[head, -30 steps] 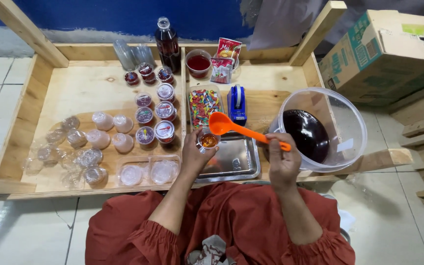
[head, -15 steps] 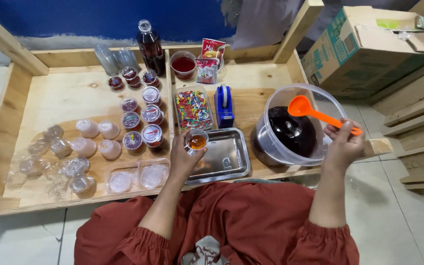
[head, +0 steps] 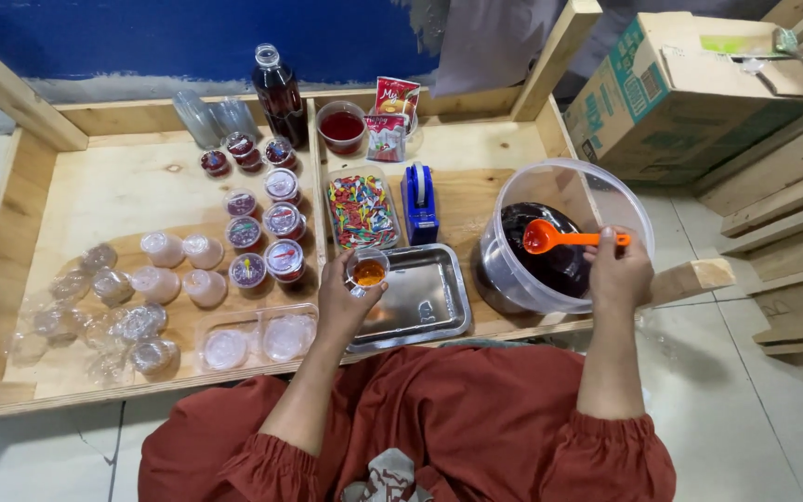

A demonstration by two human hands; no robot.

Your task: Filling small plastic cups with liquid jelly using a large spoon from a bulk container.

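My left hand (head: 346, 302) holds a small clear cup (head: 367, 270) with amber liquid in it, just above the left edge of a steel tray (head: 425, 307). My right hand (head: 617, 270) grips the handle of an orange spoon (head: 564, 238). The spoon's bowl hangs inside a large clear tub (head: 561, 237) that holds dark liquid. The tub stands at the right end of the wooden table (head: 104, 195).
Filled, lidded cups (head: 265, 228) stand in rows at the middle. Empty cups (head: 104, 297) lie at the left. A tray of coloured sprinkles (head: 361, 210), a blue tape dispenser (head: 419, 200), a dark bottle (head: 278, 85) and a cardboard box (head: 690, 88) are nearby.
My right hand carried the orange spoon from above the small cup rightward and lowered it into the tub. My left hand kept the cup in place.
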